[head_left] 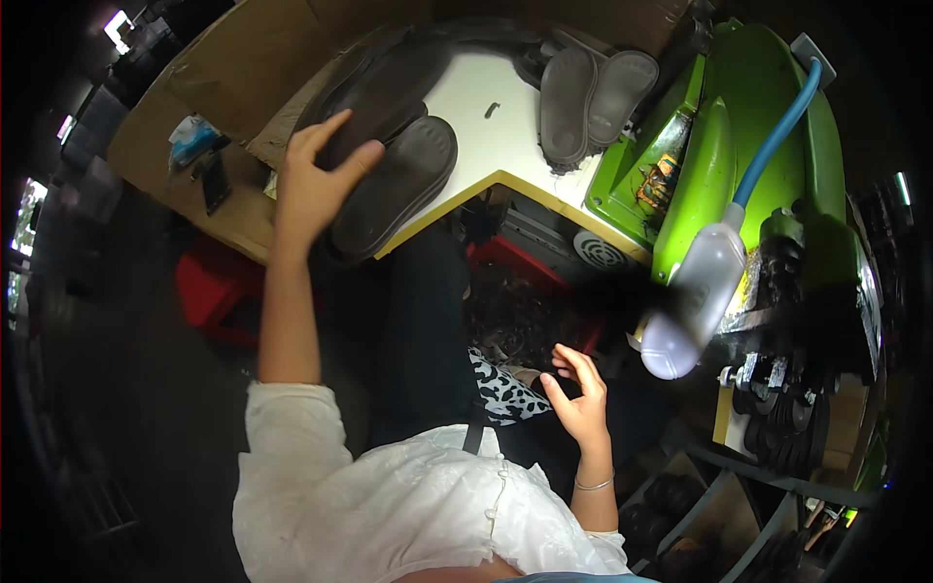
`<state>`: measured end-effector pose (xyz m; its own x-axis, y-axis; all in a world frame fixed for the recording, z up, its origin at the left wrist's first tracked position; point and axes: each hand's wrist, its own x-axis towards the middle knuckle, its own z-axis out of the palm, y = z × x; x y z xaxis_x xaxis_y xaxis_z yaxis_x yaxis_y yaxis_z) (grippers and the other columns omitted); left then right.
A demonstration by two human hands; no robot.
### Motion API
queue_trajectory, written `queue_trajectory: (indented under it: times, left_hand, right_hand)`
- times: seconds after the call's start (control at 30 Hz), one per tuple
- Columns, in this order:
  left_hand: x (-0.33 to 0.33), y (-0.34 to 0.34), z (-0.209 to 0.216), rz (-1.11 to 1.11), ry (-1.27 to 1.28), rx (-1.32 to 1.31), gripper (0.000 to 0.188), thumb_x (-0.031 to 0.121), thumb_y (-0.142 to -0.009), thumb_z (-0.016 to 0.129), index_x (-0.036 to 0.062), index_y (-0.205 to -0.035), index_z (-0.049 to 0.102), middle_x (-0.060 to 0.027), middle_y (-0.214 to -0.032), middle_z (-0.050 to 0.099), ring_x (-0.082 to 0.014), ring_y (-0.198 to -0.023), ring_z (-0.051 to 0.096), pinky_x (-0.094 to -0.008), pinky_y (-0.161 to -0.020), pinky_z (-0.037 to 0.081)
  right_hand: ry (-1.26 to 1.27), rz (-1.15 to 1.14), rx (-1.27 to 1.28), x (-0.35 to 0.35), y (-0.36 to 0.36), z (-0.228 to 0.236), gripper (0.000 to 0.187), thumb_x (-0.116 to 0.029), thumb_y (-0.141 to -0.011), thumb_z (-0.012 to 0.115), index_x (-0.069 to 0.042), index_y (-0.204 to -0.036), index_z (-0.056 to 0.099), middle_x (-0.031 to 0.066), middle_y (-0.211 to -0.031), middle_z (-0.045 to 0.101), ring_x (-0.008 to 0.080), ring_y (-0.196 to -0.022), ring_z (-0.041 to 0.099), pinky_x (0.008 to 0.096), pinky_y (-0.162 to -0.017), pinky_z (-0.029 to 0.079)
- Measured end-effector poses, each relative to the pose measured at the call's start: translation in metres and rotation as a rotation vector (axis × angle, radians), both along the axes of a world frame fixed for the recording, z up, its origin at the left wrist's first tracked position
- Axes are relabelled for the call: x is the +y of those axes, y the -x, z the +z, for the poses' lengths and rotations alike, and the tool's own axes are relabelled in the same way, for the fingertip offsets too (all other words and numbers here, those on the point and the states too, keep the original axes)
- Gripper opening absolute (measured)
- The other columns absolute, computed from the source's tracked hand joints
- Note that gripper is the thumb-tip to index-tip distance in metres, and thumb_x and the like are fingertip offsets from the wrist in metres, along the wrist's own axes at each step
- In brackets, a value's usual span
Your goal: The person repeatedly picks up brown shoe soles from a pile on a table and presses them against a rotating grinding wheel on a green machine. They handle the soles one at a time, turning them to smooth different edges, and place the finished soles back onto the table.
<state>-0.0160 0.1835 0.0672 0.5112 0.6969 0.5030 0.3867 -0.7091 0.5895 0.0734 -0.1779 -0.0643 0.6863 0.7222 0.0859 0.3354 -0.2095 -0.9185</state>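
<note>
At the left end of the white tabletop [471, 83], my left hand [326, 175] reaches with thumb and forefinger spread beside several dark brown shoe soles. One blurred sole [389, 87] lies just past the fingers. Another sole [403, 180] slants over the table's front edge, close to my thumb. I cannot tell whether the hand touches either one. My right hand [583, 403] hovers above my lap with fingers apart and nothing visible in it. Beneath it lies a black-and-white patterned cloth [505, 389].
Two more soles, one [567, 107] beside the other [622, 92], lie at the table's right. A green machine [768, 117] and a lamp [695, 301] on a blue flexible neck stand further right. Dark scraps [515, 316] fill a red bin [520, 257] below. Cardboard [194, 83] walls the left.
</note>
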Motion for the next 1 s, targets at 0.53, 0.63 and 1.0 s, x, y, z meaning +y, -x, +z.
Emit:
queue_trajectory:
  times: [0.53,0.63,1.0]
  left_hand:
    - [0.112,0.016,-0.052,-0.27,0.876,0.372,0.069,0.053,-0.081,0.055,-0.0048,-0.118,0.049,-0.014,-0.111,0.057,-0.019,-0.102,0.053,-0.0282,-0.09,0.038]
    - [0.091,0.003,-0.048,-0.385,0.873,0.251,0.057,0.042,-0.084,0.057,-0.0015,-0.12,0.049,-0.009,-0.11,0.057,-0.0148,-0.1,0.053,-0.0257,-0.088,0.039]
    - [0.121,-0.05,-0.065,-0.093,0.128,0.119,0.047,0.039,-0.083,0.056,0.0002,-0.109,0.056,-0.0169,-0.102,0.059,-0.0265,-0.092,0.056,-0.0327,-0.081,0.042]
  right_hand:
    - [-0.233,0.241,0.867,0.237,0.016,0.017,0.065,-0.038,-0.094,0.036,-0.004,-0.14,0.004,0.0153,-0.131,0.037,0.0222,-0.108,0.048,0.0336,-0.081,0.047]
    - [-0.253,0.106,0.703,0.253,0.002,0.01,0.063,-0.038,-0.094,0.034,-0.003,-0.139,0.008,0.0151,-0.134,0.033,0.0244,-0.113,0.046,0.0354,-0.078,0.05]
    - [-0.26,0.05,0.743,0.238,-0.083,0.022,0.05,-0.034,-0.095,0.036,-0.005,-0.134,0.028,0.0132,-0.121,0.044,0.0168,-0.093,0.054,0.0289,-0.074,0.048]
